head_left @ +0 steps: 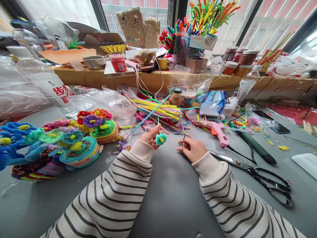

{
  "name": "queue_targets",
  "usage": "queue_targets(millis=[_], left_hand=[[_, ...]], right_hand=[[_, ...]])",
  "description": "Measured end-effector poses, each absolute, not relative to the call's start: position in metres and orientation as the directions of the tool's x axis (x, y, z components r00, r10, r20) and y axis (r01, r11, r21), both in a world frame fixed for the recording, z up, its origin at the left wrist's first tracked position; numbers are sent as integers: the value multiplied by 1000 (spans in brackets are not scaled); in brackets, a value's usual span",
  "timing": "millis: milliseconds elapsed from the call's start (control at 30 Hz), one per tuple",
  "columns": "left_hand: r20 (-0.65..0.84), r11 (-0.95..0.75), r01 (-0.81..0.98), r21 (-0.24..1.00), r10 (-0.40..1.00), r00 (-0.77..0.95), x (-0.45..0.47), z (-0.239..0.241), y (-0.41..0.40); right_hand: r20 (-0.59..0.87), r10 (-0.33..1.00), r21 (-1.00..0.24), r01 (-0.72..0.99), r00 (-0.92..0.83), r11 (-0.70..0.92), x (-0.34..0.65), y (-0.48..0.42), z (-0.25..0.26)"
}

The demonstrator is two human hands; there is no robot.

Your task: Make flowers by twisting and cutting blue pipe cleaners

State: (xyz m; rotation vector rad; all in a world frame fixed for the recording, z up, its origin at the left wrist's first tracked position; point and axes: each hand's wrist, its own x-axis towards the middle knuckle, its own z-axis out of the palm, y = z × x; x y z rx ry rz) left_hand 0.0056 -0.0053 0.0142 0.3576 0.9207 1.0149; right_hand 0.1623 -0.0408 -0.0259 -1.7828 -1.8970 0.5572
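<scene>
One teal flwr [161, 139], in L grip [149, 136], inner side

**One Wide View From the Head**

The camera sits on the person's head, facing forward and down across the grey table [170, 195]. Striped sleeves [106, 191] run in from the near side; the left hand [151, 136] and right hand [192, 148] show at close range. Beyond, the view takes in the tan ledge [86, 77] and the far windows [156, 10].

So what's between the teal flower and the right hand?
Only grey tabletop shows between the teal flower, held in the left hand, and the right hand, in the head view.
</scene>
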Motion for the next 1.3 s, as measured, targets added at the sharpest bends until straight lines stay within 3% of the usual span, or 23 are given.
queue_targets(millis=[100,300,467,800,1000,1100,1200,1300], left_hand=[[-469,494,-537,684,861,195,3,10,-4],[-314,359,-391,848,933,177,5,7,-5],[-55,88,-134,987,971,231,12,8,-18],[195,-236,68,969,908,371,11,5,-22],[168,-184,-2,983,894,416,9,6,-18],[88,-71,-71,995,956,279,-3,17,-12],[142,-131,-121,984,986,86,-22,29,-2],[164,-153,-232,961,986,28,-39,36,8]], right_hand=[[111,993,-606,788,-45,104,162,-42,-25],[391,920,-728,597,-44,338,158,-50,-9],[370,914,-800,443,-165,404,152,-55,-6],[353,920,-797,461,-169,390,149,-51,-16],[366,914,-803,437,-175,405,151,-52,-16],[358,921,-824,413,-153,389,151,-53,-14],[348,927,-795,480,-142,371,148,-48,-12],[374,914,-707,590,-157,390,139,-35,-11]])
